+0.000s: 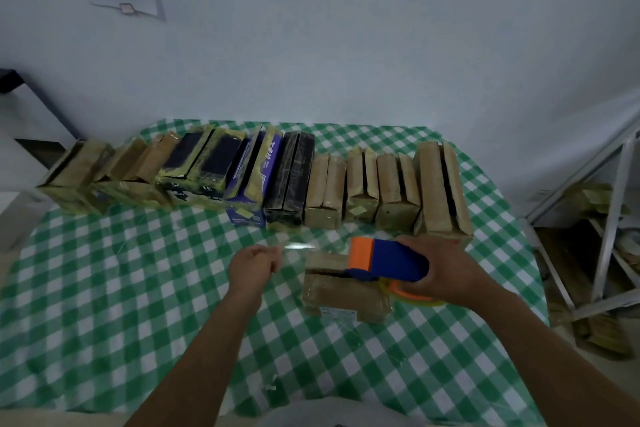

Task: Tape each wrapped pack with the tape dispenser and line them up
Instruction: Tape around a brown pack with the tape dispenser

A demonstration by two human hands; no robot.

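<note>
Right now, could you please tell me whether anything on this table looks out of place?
One flat brown paper-wrapped pack lies apart from the standing row of taped packs, under the blue-and-orange tape dispenser. Small tape scraps litter the green checked tablecloth near its front edge.

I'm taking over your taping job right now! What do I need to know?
Left hand: seems to pinch the end of the clear tape strip.
Right hand: grips the tape dispenser above the flat pack.
Done: a row of packs stands lined up at the back of the table.
Left: tape the flat pack, then stand it in the row.
</note>
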